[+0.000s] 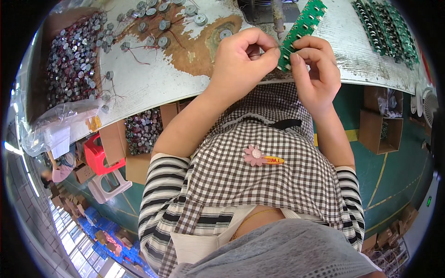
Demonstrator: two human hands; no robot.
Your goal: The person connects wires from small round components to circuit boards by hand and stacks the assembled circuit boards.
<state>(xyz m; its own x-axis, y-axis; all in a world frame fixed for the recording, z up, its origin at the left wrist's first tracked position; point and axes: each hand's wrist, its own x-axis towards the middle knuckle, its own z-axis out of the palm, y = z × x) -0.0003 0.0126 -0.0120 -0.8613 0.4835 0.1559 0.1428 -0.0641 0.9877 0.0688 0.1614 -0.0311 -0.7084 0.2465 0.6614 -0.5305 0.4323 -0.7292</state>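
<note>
A long green circuit board strip (303,25) with small metal parts along it slants over the front edge of the workbench. My right hand (320,74) grips its lower part between thumb and fingers. At the strip's left edge, my left hand (248,60) is closed in a pinch, thumb against forefinger; what lies between the fingertips is too small to make out. Just beyond the left knuckles sits a small round silver motor (225,34). A metal rod (277,16) of a bench fixture points down close to the strip, behind my fingertips.
Several small motors with thin wires (163,41) lie scattered on the worn white bench (139,78). A carton of motors (74,60) stands at the left. More green board strips (387,32) lie at the right. Below are a red stool (99,155) and an open carton (388,134).
</note>
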